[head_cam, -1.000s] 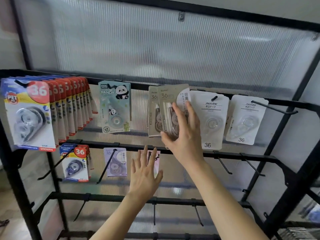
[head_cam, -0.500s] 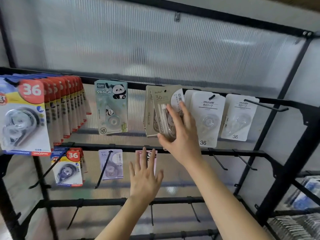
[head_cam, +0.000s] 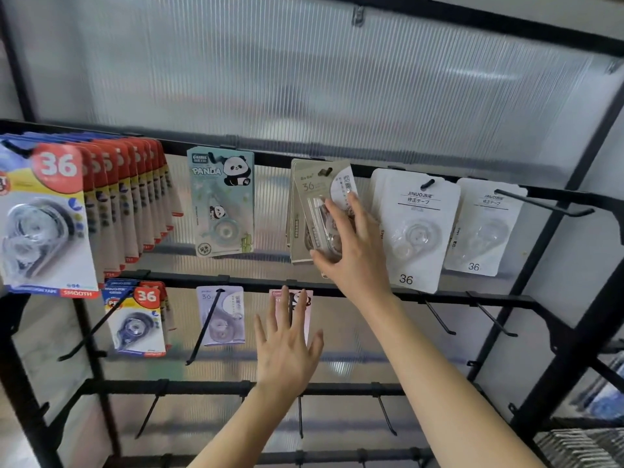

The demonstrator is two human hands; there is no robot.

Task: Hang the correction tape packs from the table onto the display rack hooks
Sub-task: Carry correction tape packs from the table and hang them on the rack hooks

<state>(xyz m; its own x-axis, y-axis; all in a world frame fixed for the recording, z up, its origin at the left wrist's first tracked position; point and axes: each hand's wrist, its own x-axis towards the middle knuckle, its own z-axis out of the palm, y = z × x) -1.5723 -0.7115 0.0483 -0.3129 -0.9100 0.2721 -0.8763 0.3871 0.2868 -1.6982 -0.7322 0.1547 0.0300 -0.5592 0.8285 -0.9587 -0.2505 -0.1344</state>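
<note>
R hand (head_cam: pixel 354 255) pinched the beige pack (head_cam: pixel 312 194) at its hook (head_cam: pixel 326 171); best pushed fully back, kept level. L hand (head_cam: pixel 287 352) fingers (head_cam: pixel 284 312) spread, empty.

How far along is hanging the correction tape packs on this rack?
Done: red packs, a panda pack and white packs hang up top. In hand: the right hand grips a tilted beige pack at its hook; the left hand is open. Left: several lower hooks are bare; remaining packs unseen.
</note>
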